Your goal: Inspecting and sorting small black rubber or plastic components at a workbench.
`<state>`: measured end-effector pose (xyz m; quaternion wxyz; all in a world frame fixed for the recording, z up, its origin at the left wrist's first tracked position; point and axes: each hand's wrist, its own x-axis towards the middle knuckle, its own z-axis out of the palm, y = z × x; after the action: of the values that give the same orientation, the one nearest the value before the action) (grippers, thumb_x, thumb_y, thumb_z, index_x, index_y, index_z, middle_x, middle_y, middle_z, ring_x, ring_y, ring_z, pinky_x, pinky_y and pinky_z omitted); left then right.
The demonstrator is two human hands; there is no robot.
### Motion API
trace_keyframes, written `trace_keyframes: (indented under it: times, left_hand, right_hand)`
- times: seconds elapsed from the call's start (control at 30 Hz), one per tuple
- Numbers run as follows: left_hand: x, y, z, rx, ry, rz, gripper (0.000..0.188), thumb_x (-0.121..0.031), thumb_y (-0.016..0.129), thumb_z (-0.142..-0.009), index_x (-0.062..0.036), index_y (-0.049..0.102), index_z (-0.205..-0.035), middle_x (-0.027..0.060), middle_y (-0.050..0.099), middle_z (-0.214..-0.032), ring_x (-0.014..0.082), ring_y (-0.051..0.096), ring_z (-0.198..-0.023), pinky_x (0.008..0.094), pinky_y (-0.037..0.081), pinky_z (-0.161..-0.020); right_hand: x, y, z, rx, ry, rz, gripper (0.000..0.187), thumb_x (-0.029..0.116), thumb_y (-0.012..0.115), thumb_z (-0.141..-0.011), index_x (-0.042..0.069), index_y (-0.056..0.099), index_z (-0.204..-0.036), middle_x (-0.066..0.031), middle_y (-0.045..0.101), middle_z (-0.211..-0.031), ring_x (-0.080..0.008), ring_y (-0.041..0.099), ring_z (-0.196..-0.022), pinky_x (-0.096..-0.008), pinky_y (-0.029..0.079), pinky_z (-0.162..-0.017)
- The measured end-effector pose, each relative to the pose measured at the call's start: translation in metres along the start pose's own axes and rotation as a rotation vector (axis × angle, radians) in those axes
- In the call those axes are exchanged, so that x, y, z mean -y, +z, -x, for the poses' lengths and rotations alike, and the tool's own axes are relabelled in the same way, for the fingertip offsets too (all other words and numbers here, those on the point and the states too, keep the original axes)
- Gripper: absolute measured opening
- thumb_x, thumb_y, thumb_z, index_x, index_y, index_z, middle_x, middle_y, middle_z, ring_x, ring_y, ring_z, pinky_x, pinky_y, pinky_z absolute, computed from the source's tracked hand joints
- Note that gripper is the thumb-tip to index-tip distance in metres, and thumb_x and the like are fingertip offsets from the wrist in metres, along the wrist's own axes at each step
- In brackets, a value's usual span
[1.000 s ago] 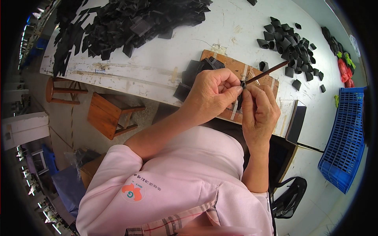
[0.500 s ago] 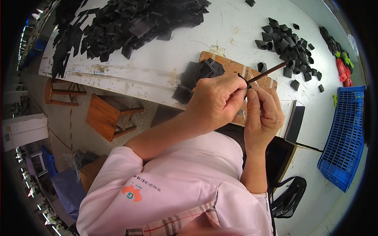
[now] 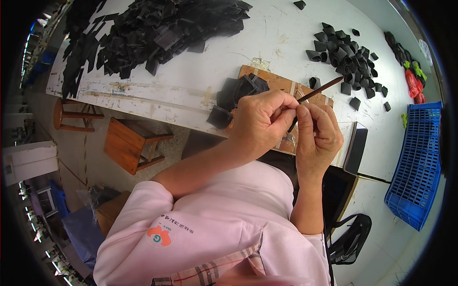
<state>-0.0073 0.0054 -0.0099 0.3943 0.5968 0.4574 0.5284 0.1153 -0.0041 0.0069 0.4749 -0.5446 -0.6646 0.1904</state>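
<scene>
Above the edge of the worktable, my left hand (image 3: 264, 119) and my right hand (image 3: 318, 135) meet, fingertips almost touching. Both are closed in a pinch around a small black piece (image 3: 292, 126), of which only a sliver shows between them; the fingers cover the rest. A thin dark-brown pointed stick (image 3: 324, 89) sticks out from the meeting fingertips toward the upper right. Which hand bears the stick is hidden. Beneath the hands lies a brown board (image 3: 274, 82) with tape on it. Several flat black pieces (image 3: 229, 93) rest by its left edge, near my left hand.
A big heap of flat black pieces (image 3: 167, 38) covers the far left of the white table (image 3: 191, 90). Black looped pieces (image 3: 350, 57) lie at the far right. A dark flat device (image 3: 357, 148) and a blue crate (image 3: 415, 167) are rightward; a wooden stool (image 3: 129, 145) stands left.
The black material that stood up around the stick at my fingertips now shows below them, between the hands. The fingers have shifted slightly; the stick still points to the upper right.
</scene>
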Motion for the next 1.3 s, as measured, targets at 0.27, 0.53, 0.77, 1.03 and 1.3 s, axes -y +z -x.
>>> trace_keyframes:
  times: [0.27,0.53,0.77,1.03,1.3]
  left_hand:
    - [-0.002,-0.001,-0.006,-0.062,-0.311,0.475,0.009,0.003,0.057,-0.08,0.0013,0.056,-0.089,0.0038,0.058,-0.065,0.0047,0.05,-0.046,0.0208,0.037,-0.039]
    - [-0.005,-0.007,-0.01,0.124,-0.258,0.437,0.015,0.004,0.054,-0.077,0.0033,0.055,-0.092,0.0044,0.057,-0.079,0.0043,0.048,-0.052,0.0207,0.038,-0.044]
    - [-0.018,0.004,-0.019,-0.004,-0.205,0.291,0.008,0.003,0.055,-0.078,0.0027,0.056,-0.086,0.0046,0.057,-0.065,0.0066,0.047,-0.041,0.0211,0.038,-0.039]
    - [-0.013,-0.015,-0.065,0.431,-0.737,1.656,0.016,-0.001,0.043,-0.089,0.0011,0.056,-0.098,0.0113,0.062,-0.076,0.0012,0.028,-0.03,0.0165,0.022,-0.03]
    - [-0.011,-0.002,-0.051,0.174,-0.299,0.798,0.029,-0.005,0.057,-0.086,-0.0009,0.051,-0.115,0.0072,0.059,-0.087,0.0064,0.052,-0.062,0.0176,0.04,-0.053]
  right_hand:
    - [-0.01,0.014,0.006,-0.019,-0.062,0.286,0.011,-0.001,0.062,-0.076,0.0,0.059,-0.087,-0.0106,0.053,-0.077,-0.025,0.054,-0.059,-0.0345,0.044,-0.051]
    - [-0.02,-0.013,-0.004,0.132,0.771,-1.07,0.006,0.002,0.062,-0.082,-0.004,0.062,-0.084,0.0027,0.05,-0.062,-0.0057,0.039,-0.053,-0.0193,0.029,-0.045]
    - [-0.007,-0.022,-0.017,0.273,0.741,-1.09,0.025,0.024,0.057,-0.09,0.007,0.053,-0.073,0.0058,0.041,-0.059,-0.0023,0.033,-0.05,-0.0174,0.025,-0.043]
    - [0.0,-0.036,-0.078,0.444,0.554,-0.971,0.023,0.024,0.058,-0.09,0.001,0.058,-0.088,0.0035,0.046,-0.065,-0.0029,0.036,-0.052,-0.0162,0.028,-0.043]
    - [-0.023,-0.034,-0.066,0.278,0.293,-0.521,0.03,0.027,0.057,-0.09,0.001,0.057,-0.077,0.0015,0.046,-0.062,-0.0064,0.04,-0.057,-0.021,0.032,-0.049]
